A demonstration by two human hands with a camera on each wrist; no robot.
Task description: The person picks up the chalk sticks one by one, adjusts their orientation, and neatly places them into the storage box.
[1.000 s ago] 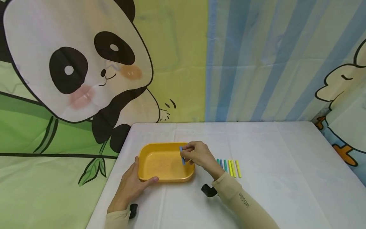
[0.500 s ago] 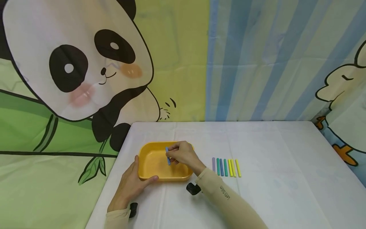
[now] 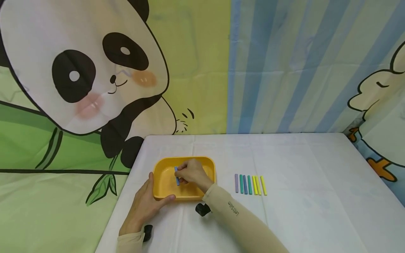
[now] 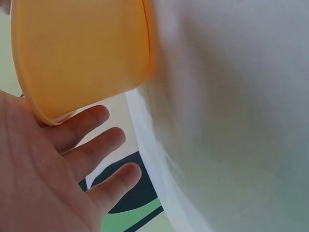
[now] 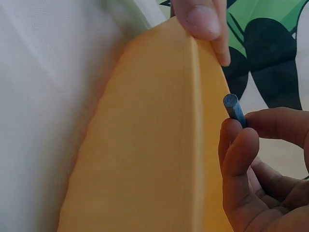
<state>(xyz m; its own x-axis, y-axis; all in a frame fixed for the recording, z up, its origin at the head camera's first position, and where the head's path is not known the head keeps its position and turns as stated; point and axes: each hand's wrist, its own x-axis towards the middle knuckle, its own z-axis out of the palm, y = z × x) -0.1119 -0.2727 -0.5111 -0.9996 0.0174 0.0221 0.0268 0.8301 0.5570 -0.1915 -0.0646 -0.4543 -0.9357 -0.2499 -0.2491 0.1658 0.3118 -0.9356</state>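
A yellow plastic tray (image 3: pixel 164 195) stands on the table, and my left hand (image 3: pixel 142 203) rests against its near left corner. The thumb lies along the front rim and the fingers along the left side; in the left wrist view those fingers (image 4: pixel 96 159) are straight and spread. Over the tray, my right hand (image 3: pixel 193 174) pinches a blue chalk stick (image 3: pixel 177 176) between thumb and fingertips. In the right wrist view the blue chalk stick (image 5: pixel 232 106) shows its blunt end. Whether its lower end touches the tray floor I cannot tell.
Right of the tray, several chalk sticks (image 3: pixel 250 185) lie in a row: purple, green, blue and yellow. A white cloth (image 3: pixel 316 196) covers the table. Behind it hangs a printed curtain (image 3: pixel 196 70) with a panda.
My right hand has moved left and slightly down with the blue chalk stick, from the tray's right side to its middle. The left hand and tray have stayed put.
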